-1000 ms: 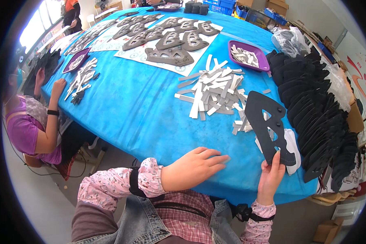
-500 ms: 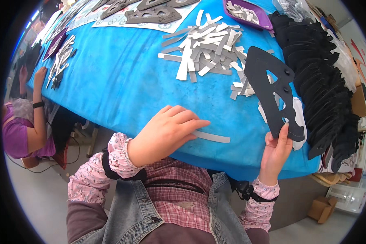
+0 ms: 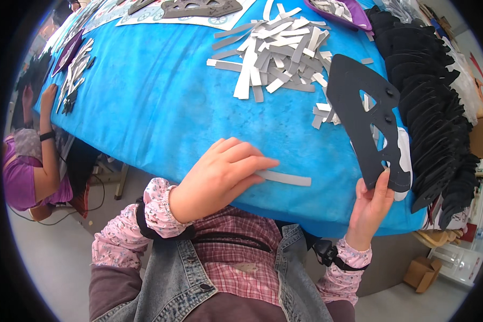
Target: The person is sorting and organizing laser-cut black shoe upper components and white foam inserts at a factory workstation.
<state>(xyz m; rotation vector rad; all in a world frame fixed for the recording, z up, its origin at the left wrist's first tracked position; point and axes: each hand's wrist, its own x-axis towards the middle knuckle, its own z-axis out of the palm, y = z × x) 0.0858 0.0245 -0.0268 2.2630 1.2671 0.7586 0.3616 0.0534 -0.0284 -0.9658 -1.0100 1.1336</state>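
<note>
My left hand (image 3: 225,170) is closed in a pinch over the table's near edge. A narrow light-grey strip (image 3: 288,178) sticks out to the right from its fingers, its other end hidden behind them. Off to the right, my right hand (image 3: 373,204) grips the lower end of a flat black panel (image 3: 354,88), thumb on top. The panel has triangular cut-outs and a few small bumps along its right side, and it is tilted above the table. A white piece (image 3: 403,158) shows partly behind the panel's lower right edge.
Grey and white strips lie in a loose heap (image 3: 279,53) beyond my hands. A purple tray (image 3: 362,20) of strips stands at the far right, beside a long row of black panels (image 3: 429,107). Blue cloth (image 3: 161,102) covers the table. A co-worker (image 3: 43,166) sits at the left.
The panel in my right hand has shifted slightly right. The visible grey strip at my left hand has also moved a little right; both hands keep their holds.
</note>
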